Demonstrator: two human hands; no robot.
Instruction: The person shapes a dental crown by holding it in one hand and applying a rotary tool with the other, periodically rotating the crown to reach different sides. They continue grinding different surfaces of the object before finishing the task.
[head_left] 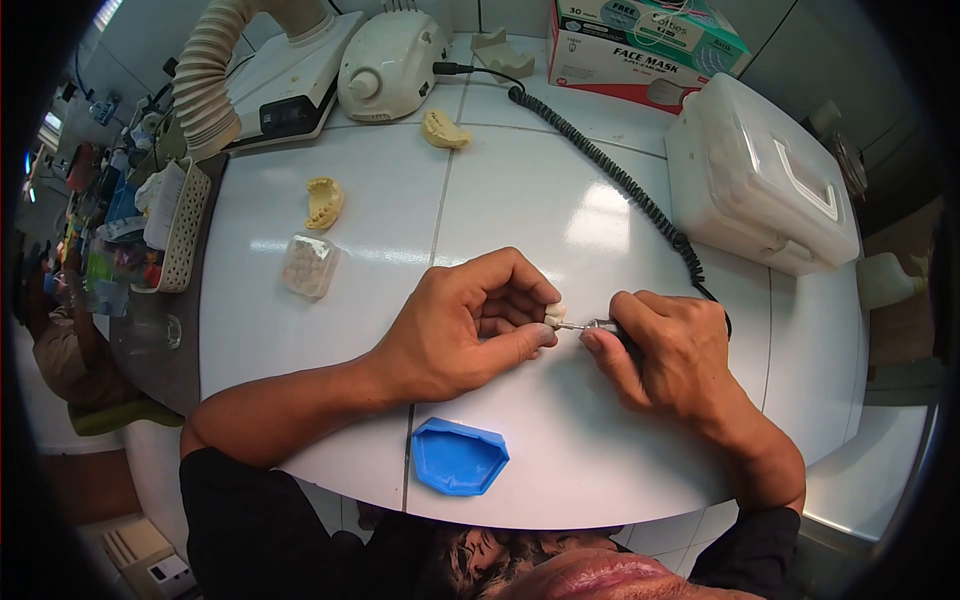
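Observation:
Between the thumb and fingers of my left hand (450,325) is pinched a small off-white tooth-shaped dental piece (554,312). My right hand (672,350) wraps round a rotary handpiece (606,326), whose thin metal bur points left and meets the piece or comes very close to it. A coiled black cord (610,165) runs from behind my right hand to a white motor control box (392,68) at the back. Closer to me, below my left hand, lies a shallow blue mold tray (462,460).
Two yellow dental casts (324,203) and a clear box of small pale pieces (310,266) are on the left. A white carry case (760,180) stands right, with face mask boxes (640,60) behind. A ribbed hose (205,75) hangs back left; another person (75,350) sits far left.

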